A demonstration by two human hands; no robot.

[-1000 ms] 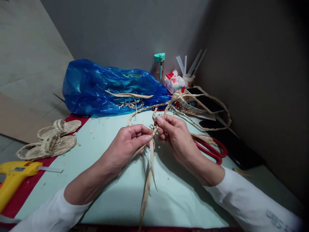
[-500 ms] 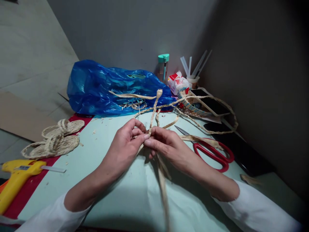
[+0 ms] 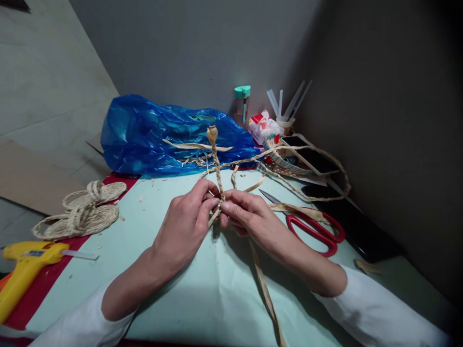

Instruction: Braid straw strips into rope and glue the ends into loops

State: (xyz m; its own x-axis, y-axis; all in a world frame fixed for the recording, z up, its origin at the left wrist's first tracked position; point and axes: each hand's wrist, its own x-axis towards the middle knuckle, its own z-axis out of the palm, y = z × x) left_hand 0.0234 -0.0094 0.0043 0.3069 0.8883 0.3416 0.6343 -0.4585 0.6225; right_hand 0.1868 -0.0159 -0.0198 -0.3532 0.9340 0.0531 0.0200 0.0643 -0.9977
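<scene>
A short straw-coloured braid (image 3: 217,166) stands upright between my hands, its knotted end at the top. My left hand (image 3: 188,212) pinches the braid's lower end from the left, fingers curled. Against it from the right, my right hand (image 3: 249,212) is closed on the same spot, thumb and fingertips on the strands. A loose flat strand (image 3: 265,289) trails from under the right hand toward the table's front edge. Another short strand end pokes out below the left fingertips. Exactly how the strands cross is hidden by the fingers.
Red-handled scissors (image 3: 318,233) lie right of my right hand. A long braided cord (image 3: 343,168) loops behind them, near a phone (image 3: 311,154). A blue plastic bag (image 3: 144,135) sits at the back. Woven miniature sandals (image 3: 90,212) and a yellow glue gun (image 3: 32,255) are left.
The braid's knotted top has tipped leftward and stands straighter. The trailing strand below my right hand has swung to the right. Both hands still grip the braid's lower end.
</scene>
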